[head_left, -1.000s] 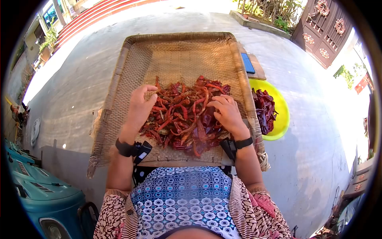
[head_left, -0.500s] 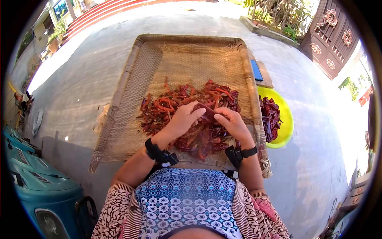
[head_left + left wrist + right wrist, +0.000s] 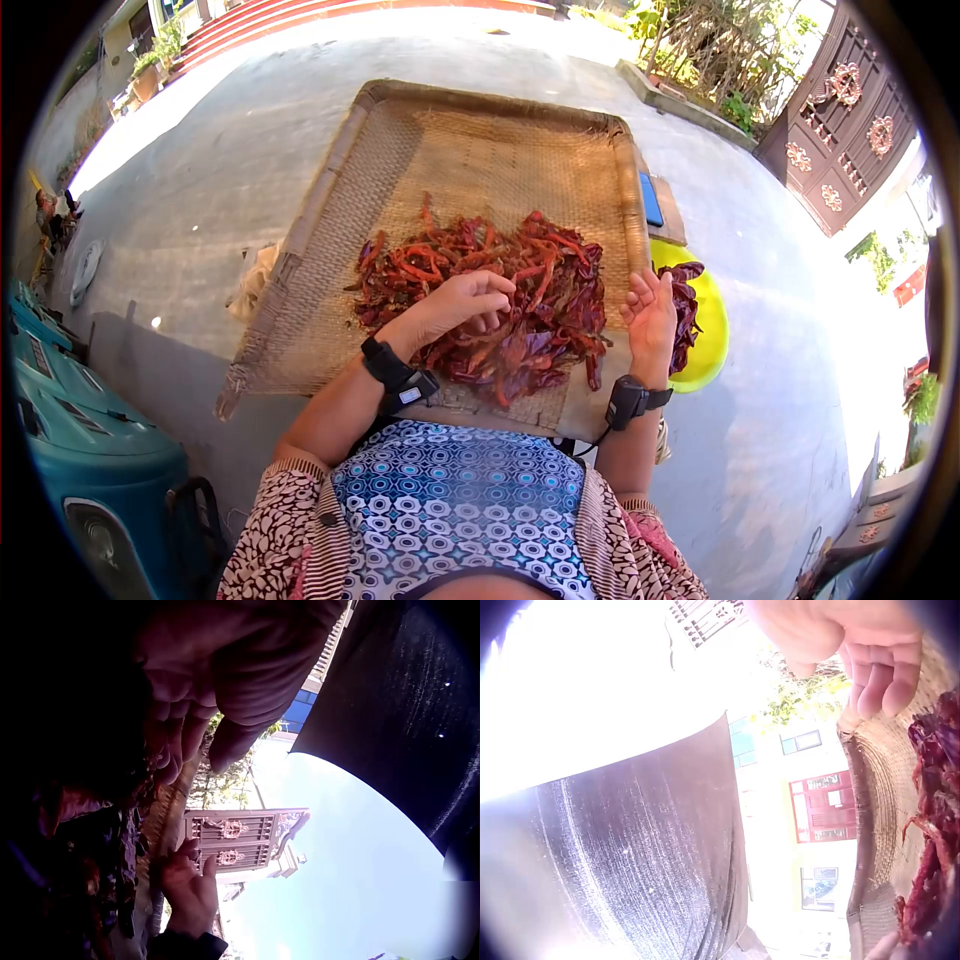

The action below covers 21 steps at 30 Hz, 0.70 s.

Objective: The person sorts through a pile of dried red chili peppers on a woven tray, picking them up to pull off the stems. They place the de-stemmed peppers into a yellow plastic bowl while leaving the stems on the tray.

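Red dried chilies (image 3: 480,250) lie heaped in a shallow woven tray (image 3: 520,150). Just above the middle of the heap, the left hand (image 3: 465,305) hangs with loosely bent fingers and no chili visible in it. At the tray's right rim, beside a yellow bowl (image 3: 710,330) of dark red chilies (image 3: 685,310), the right hand (image 3: 650,320) is raised with relaxed fingers. The right wrist view has this hand (image 3: 870,652) empty, its fingers loosely curled. In the dim left wrist view the left hand's (image 3: 217,682) fingers are bent, with chilies below.
A blue flat object (image 3: 651,200) lies on a board (image 3: 668,215) beyond the bowl. Left of the tray is a pale bag (image 3: 255,285); a teal machine (image 3: 110,450) stands at lower left. Concrete ground (image 3: 200,200) surrounds the tray.
Both hands came together over the heap on a dark red chili, then parted. The right hand moved right to the rim beside the bowl, and the chili is no longer in either hand.
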Tool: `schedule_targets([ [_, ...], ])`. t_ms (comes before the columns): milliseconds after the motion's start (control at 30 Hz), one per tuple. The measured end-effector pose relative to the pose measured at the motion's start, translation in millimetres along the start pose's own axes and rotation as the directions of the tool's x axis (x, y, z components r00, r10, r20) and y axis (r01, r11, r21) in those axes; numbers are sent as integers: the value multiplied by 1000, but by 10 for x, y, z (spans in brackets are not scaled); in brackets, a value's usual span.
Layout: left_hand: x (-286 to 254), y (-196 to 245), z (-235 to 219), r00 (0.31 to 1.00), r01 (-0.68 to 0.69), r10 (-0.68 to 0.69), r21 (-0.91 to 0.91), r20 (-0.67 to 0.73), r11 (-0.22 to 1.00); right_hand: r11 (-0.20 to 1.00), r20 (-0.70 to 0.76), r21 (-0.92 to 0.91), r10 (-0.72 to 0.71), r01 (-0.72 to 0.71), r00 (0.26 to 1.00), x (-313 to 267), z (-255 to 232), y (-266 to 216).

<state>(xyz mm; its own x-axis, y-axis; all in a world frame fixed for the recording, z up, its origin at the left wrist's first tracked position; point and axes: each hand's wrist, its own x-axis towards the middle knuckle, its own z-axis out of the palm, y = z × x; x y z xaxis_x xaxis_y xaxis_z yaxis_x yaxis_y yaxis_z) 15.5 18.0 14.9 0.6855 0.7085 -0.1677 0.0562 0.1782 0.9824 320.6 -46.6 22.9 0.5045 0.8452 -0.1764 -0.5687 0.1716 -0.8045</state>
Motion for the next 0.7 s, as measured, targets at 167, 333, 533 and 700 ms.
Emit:
schedule_targets([
  [167,-46,-168,-200,996,-3,29,-283,87,959,700,202,-688,-70,192,977,248,-26,212],
  [333,-33,-286,-285,984,-14,92,-458,150,889,385,362,-852,-53,354,931,426,56,522],
  [533,-41,-319,-278,981,-33,117,-464,152,885,486,296,-812,-135,324,945,378,115,595],
  [700,-36,-350,-285,982,-46,124,-457,142,888,761,423,-542,-120,356,898,141,259,477],
])
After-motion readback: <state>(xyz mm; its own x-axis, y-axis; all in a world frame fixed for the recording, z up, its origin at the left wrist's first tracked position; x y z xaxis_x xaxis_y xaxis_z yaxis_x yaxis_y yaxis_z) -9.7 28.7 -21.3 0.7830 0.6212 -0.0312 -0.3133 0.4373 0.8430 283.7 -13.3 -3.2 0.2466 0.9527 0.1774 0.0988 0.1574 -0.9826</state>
